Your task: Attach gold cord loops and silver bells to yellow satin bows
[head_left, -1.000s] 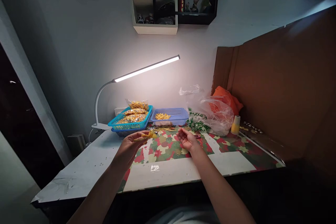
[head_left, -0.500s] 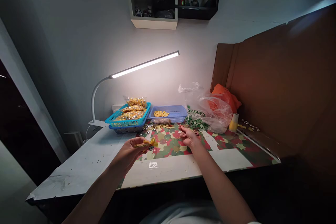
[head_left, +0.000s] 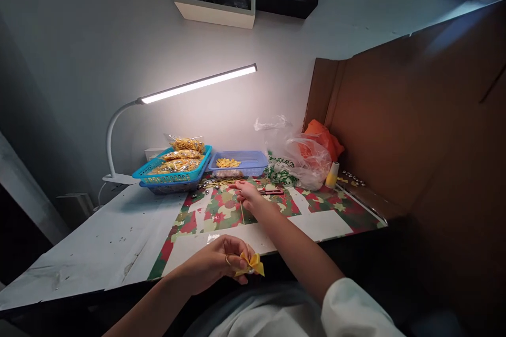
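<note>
Close to my body, in front of the table edge, my left hand (head_left: 227,262) is closed on a yellow ribbon bow (head_left: 253,264) with a small shiny bead or bell at its middle. A thin loop of gold cord shows by its fingers. Further forward, above the patterned part of the table, my right hand (head_left: 250,197) has its fingers drawn together. From it a fine pale thread (head_left: 242,213) runs down toward the bow. Red-handled thread snips (head_left: 272,192) lie just beyond the right wrist, partly covered.
Bags of yellow pieces fill a turquoise basket (head_left: 172,172) at back left. A lilac basket (head_left: 256,160) holds yellow bits. Gold cords (head_left: 221,182) and silver bells (head_left: 206,191) lie before it. Plastic bags (head_left: 308,166), a thread cone (head_left: 332,175), a cardboard wall (head_left: 395,116) and a lamp (head_left: 197,84) stand around.
My left hand has come down and right, toward my body, with the bow. My right hand has moved somewhat left, and a thread now shows below it. The view has shifted.
</note>
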Demonstrator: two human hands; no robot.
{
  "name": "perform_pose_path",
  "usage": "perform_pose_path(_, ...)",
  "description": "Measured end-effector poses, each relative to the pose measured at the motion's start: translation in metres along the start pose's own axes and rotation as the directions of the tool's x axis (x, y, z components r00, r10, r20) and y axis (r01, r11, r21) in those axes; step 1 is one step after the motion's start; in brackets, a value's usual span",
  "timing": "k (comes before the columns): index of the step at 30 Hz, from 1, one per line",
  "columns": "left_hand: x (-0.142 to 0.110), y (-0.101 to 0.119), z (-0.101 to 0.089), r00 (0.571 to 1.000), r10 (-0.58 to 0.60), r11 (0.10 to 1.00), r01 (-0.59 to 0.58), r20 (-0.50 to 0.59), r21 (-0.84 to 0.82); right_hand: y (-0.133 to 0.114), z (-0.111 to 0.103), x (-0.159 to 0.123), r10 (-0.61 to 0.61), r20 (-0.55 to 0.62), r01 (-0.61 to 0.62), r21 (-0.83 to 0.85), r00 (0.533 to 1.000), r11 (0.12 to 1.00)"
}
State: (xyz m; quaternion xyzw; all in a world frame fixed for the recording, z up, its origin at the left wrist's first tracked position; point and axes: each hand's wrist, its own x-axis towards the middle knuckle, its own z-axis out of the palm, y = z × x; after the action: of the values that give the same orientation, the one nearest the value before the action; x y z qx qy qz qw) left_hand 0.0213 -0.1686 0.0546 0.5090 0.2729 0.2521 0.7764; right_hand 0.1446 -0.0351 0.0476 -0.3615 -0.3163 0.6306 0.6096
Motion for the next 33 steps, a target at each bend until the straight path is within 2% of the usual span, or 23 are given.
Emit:
perform_pose_path(2,0.004,-0.003,0.000,1.000,0.002,1.000,-0.002,-0.008,-0.017,-0.004,0.008,0.000,-0.007,-0.027,0.006,-0.046,1.000,0.999)
perform_pose_path(5,0.007,-0.002,-0.003,0.996,0.064,0.996,-0.067,-0.061,-0.052,-0.012,0.010,0.001,-0.053,-0.076,0.046,-0.091,0.996,0.995)
perform_pose_path(11,0.006,0.005,-0.003,0.940,0.203,0.974,-0.223,-0.274,-0.042,-0.032,-0.012,-0.008,-0.085,-0.105,0.073,-0.108,0.991,0.991)
perform_pose_path(14,0.004,0.008,0.004,0.887,0.256,0.959,-0.284,-0.385,-0.016,-0.039,-0.026,-0.039,-0.170,-0.059,0.163,-0.100,0.984,0.981)
perform_pose_path(19,0.006,0.013,0.016,0.808,0.301,0.943,-0.331,-0.506,0.033,-0.031,-0.046,-0.125,-0.384,0.017,0.382,-0.130,0.923,0.915)
perform_pose_path(21,0.008,0.014,0.020,0.793,0.304,0.943,-0.330,-0.527,0.048,-0.024,-0.053,-0.154,-0.570,0.140,0.584,-0.285,0.810,0.760)
perform_pose_path(23,0.009,0.014,0.023,0.783,0.307,0.943,-0.327,-0.541,0.062,-0.019,-0.058,-0.175,-0.641,0.292,0.691,-0.464,0.710,0.554)
perform_pose_path(25,0.008,0.012,0.026,0.763,0.350,0.931,-0.349,-0.544,0.110,-0.017,-0.060,-0.185,-0.661,0.369,0.723,-0.564,0.653,0.399)
perform_pose_path(27,0.004,0.009,0.029,0.732,0.436,0.897,-0.399,-0.523,0.189,-0.018,-0.060,-0.190,-0.681,0.399,0.731,-0.614,0.614,0.299)
perform_pose_path(29,0.000,0.008,0.031,0.699,0.527,0.850,-0.453,-0.484,0.270,-0.021,-0.059,-0.191,-0.692,0.421,0.735,-0.636,0.586,0.235)
perform_pose_path(33,-0.009,0.008,0.035,0.619,0.646,0.762,-0.492,-0.446,0.421,-0.023,-0.057,-0.194,-0.683,0.464,0.744,-0.645,0.564,0.176)
